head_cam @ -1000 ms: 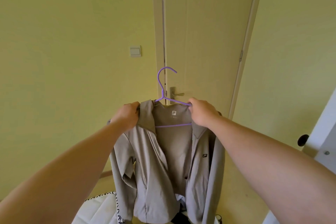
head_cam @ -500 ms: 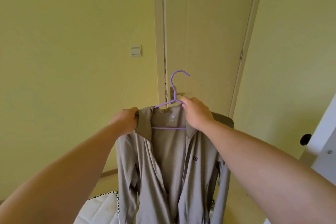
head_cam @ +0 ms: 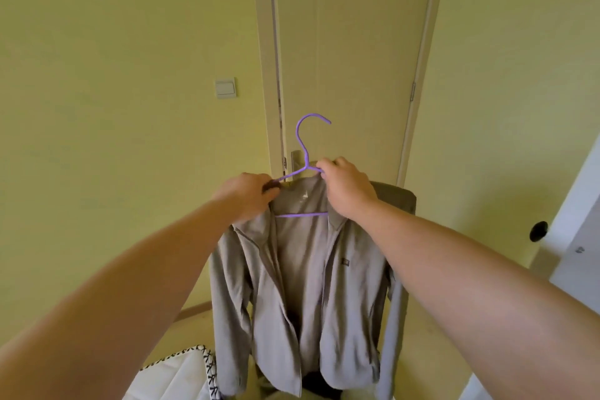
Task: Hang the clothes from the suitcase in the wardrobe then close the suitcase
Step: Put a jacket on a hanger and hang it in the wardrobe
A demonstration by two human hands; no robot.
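A grey zip jacket (head_cam: 302,286) hangs open in front of me on a purple hanger (head_cam: 305,140), whose hook points up and to the right. My left hand (head_cam: 246,198) grips the jacket's left collar and shoulder at the hanger's left arm. My right hand (head_cam: 347,191) pinches the hanger's right arm near the neck, together with the right collar. The jacket's right shoulder sits spread over the hanger. The suitcase and the wardrobe's inside are out of view.
A closed cream door (head_cam: 350,58) with a metal handle stands straight ahead in a yellow wall, a light switch (head_cam: 225,88) to its left. A white panel with a black knob (head_cam: 539,230) is at the right edge. White quilted fabric (head_cam: 175,377) lies at the bottom left.
My left hand slid inward along the collar toward the hanger's neck. The jacket's left shoulder slackened and dropped, and the hanger shifted slightly left and up.
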